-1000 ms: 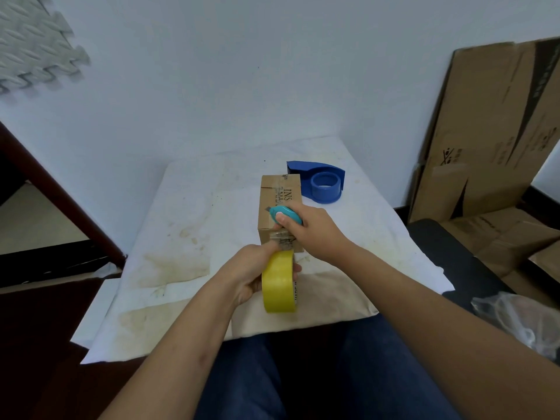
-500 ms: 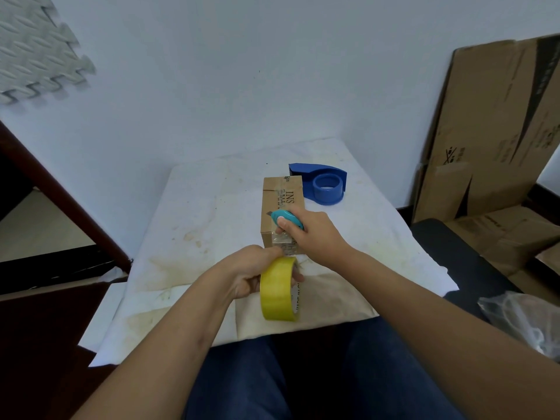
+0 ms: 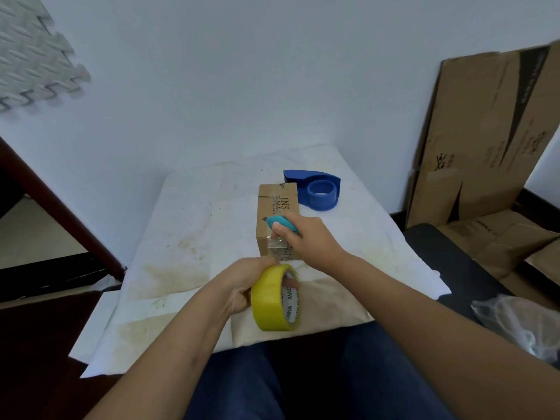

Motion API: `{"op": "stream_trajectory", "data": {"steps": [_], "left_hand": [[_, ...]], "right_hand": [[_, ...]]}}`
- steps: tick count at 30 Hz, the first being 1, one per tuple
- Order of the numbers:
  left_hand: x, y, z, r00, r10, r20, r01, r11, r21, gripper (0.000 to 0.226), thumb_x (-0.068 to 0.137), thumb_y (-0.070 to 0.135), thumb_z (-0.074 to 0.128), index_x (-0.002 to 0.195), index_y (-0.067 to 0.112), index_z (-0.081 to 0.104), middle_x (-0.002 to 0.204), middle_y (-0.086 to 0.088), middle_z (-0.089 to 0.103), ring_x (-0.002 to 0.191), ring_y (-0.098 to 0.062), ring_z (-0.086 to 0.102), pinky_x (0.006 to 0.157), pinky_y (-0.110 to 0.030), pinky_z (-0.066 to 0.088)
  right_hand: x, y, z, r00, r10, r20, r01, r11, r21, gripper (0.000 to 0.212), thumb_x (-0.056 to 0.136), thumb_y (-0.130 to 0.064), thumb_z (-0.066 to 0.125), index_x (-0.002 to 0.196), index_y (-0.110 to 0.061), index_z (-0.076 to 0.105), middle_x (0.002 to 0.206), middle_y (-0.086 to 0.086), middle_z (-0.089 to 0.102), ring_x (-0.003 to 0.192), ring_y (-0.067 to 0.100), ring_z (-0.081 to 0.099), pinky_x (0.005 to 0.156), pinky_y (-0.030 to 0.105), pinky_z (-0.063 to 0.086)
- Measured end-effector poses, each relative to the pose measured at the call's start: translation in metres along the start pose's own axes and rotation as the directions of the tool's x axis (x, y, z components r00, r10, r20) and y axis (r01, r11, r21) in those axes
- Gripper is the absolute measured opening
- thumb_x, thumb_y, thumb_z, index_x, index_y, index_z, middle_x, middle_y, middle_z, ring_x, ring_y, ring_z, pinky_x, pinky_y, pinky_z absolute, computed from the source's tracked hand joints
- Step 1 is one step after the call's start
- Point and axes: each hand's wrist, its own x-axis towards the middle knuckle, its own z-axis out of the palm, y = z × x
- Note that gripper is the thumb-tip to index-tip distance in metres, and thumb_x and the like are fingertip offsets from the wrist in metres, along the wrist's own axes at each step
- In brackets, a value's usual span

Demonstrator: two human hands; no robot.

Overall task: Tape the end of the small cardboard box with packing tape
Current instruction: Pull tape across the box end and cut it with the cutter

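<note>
A small cardboard box (image 3: 277,204) lies lengthwise on the white cloth-covered table (image 3: 200,225), its near end facing me with clear tape stuck over it. My right hand (image 3: 306,241) rests on the box's near top edge and grips a teal box cutter (image 3: 283,224) with its blade tip pointing left. My left hand (image 3: 247,284) holds a yellow roll of packing tape (image 3: 274,298) just in front of and below the box's near end, fingers through the core. A short tape strand seems to run from roll to box.
A blue tape dispenser (image 3: 318,189) sits behind the box on the right. Flattened cardboard sheets (image 3: 485,134) lean against the right wall, with more on the floor. A clear plastic bag (image 3: 521,322) lies at the right. A dark wooden rail (image 3: 60,213) runs on the left.
The tape roll has dropped slightly lower and away from the box's near end. My right hand with the cutter has stayed on the box's near top edge.
</note>
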Motion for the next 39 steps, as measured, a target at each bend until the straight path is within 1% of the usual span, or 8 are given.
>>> {"op": "stream_trajectory", "data": {"steps": [5, 9, 13, 16, 23, 28, 34, 39], "left_hand": [[0.0, -0.007, 0.006, 0.999, 0.048, -0.008, -0.048, 0.993, -0.106, 0.019, 0.093, 0.013, 0.059, 0.105, 0.003, 0.07, 0.086, -0.022, 0.076, 0.072, -0.028, 0.073, 0.078, -0.04, 0.059], [-0.001, -0.009, 0.011, 0.998, 0.059, -0.011, -0.06, 0.993, -0.098, 0.03, 0.093, 0.013, 0.055, 0.118, -0.001, 0.066, 0.091, -0.024, 0.076, 0.076, -0.029, 0.073, 0.076, -0.039, 0.059], [-0.001, -0.008, 0.014, 0.997, 0.078, -0.012, -0.078, 0.991, -0.105, 0.026, 0.096, 0.014, 0.053, 0.118, 0.005, 0.063, 0.083, -0.021, 0.077, 0.066, -0.026, 0.074, 0.069, -0.036, 0.061], [-0.001, -0.007, 0.014, 0.997, 0.071, -0.014, -0.072, 0.992, -0.099, 0.026, 0.096, 0.018, 0.056, 0.121, 0.01, 0.059, 0.085, -0.021, 0.078, 0.07, -0.027, 0.075, 0.075, -0.039, 0.06], [0.001, -0.009, 0.01, 0.996, 0.083, -0.01, -0.084, 0.993, -0.086, 0.03, 0.095, 0.022, 0.057, 0.124, 0.013, 0.059, 0.092, -0.021, 0.078, 0.082, -0.029, 0.074, 0.087, -0.044, 0.059], [0.002, -0.007, 0.009, 0.997, 0.075, 0.007, -0.074, 0.993, -0.089, 0.022, 0.094, 0.018, 0.058, 0.113, 0.008, 0.064, 0.082, -0.018, 0.078, 0.072, -0.027, 0.073, 0.078, -0.039, 0.059], [0.005, -0.005, 0.01, 0.997, 0.071, 0.01, -0.07, 0.994, -0.085, 0.035, 0.093, 0.019, 0.06, 0.124, 0.004, 0.06, 0.095, -0.025, 0.077, 0.083, -0.032, 0.074, 0.084, -0.044, 0.06], [0.008, -0.004, 0.009, 0.997, 0.071, 0.021, -0.068, 0.993, -0.092, 0.036, 0.092, 0.02, 0.064, 0.122, 0.0, 0.062, 0.096, -0.025, 0.076, 0.082, -0.031, 0.074, 0.081, -0.042, 0.061]], "right_hand": [[0.002, -0.012, -0.014, 0.997, 0.024, 0.071, -0.028, 0.999, 0.047, 0.029, 0.099, -0.039, 0.046, 0.11, -0.019, 0.063, 0.094, -0.006, 0.074, 0.086, 0.011, 0.065, 0.074, 0.028, 0.051], [0.007, -0.025, -0.034, 0.981, -0.026, 0.19, 0.028, 1.0, -0.011, 0.019, 0.099, -0.035, 0.047, 0.091, -0.023, 0.059, 0.077, -0.007, 0.071, 0.064, 0.001, 0.056, 0.061, 0.02, 0.04], [0.008, -0.038, -0.054, 0.9, -0.003, 0.435, 0.126, 0.959, -0.254, 0.028, 0.098, -0.035, 0.049, 0.096, -0.011, 0.063, 0.076, -0.005, 0.06, 0.063, 0.005, 0.05, 0.058, 0.019, 0.036], [0.009, -0.044, -0.057, 0.831, 0.091, 0.549, 0.19, 0.881, -0.433, 0.033, 0.098, -0.034, 0.048, 0.104, -0.005, 0.063, 0.076, -0.005, 0.054, 0.074, 0.015, 0.051, 0.067, 0.027, 0.041], [0.02, -0.049, -0.046, 0.789, 0.148, 0.597, 0.277, 0.781, -0.559, 0.02, 0.098, -0.032, 0.047, 0.095, -0.015, 0.057, 0.078, -0.006, 0.051, 0.079, 0.016, 0.052, 0.062, 0.024, 0.037], [0.021, -0.057, -0.04, 0.772, 0.197, 0.604, 0.329, 0.689, -0.645, 0.029, 0.097, -0.032, 0.047, 0.112, -0.012, 0.062, 0.09, 0.0, 0.058, 0.081, 0.016, 0.053, 0.053, 0.021, 0.031], [0.023, -0.062, -0.028, 0.787, 0.251, 0.564, 0.36, 0.556, -0.749, 0.031, 0.096, -0.033, 0.048, 0.119, -0.018, 0.062, 0.102, 0.002, 0.065, 0.08, 0.018, 0.056, 0.049, 0.024, 0.032], [0.019, -0.071, -0.021, 0.795, 0.268, 0.545, 0.393, 0.456, -0.798, 0.028, 0.097, -0.028, 0.049, 0.119, -0.013, 0.059, 0.078, 0.0, 0.05, 0.063, 0.014, 0.046, 0.051, 0.026, 0.035]]}}
